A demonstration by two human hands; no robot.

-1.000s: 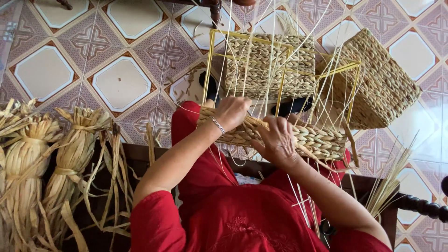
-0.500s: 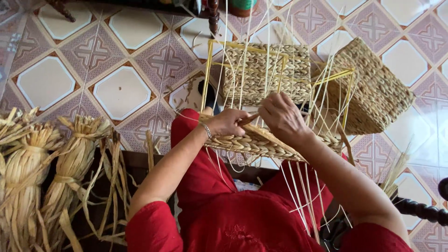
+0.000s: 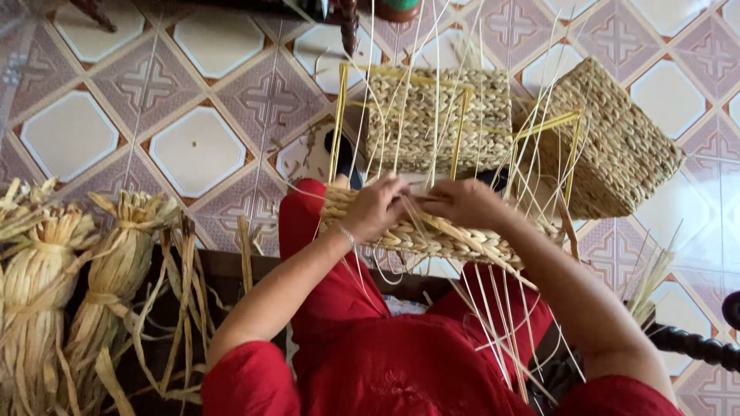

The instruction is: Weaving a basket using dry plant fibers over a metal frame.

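A half-woven straw basket (image 3: pixel 432 231) on a yellow metal frame (image 3: pixel 339 131) lies across my lap, with loose pale straws sticking up and down from it. My left hand (image 3: pixel 374 209) grips the woven band at its left end. My right hand (image 3: pixel 462 202) pinches a braided strand at the band's upper edge, close beside the left hand. I wear red clothes (image 3: pixel 385 354).
Two finished woven baskets, one upright (image 3: pixel 439 115) and one tilted (image 3: pixel 617 146), stand on the patterned tile floor (image 3: pixel 193 146) beyond my knees. Bundles of dried straw (image 3: pixel 46 285) lie at my left. A dark turned wooden rail (image 3: pixel 694 343) is at the right.
My right hand moved left along the band's top edge toward my left hand. The view shifted slightly, bringing the basket closer.
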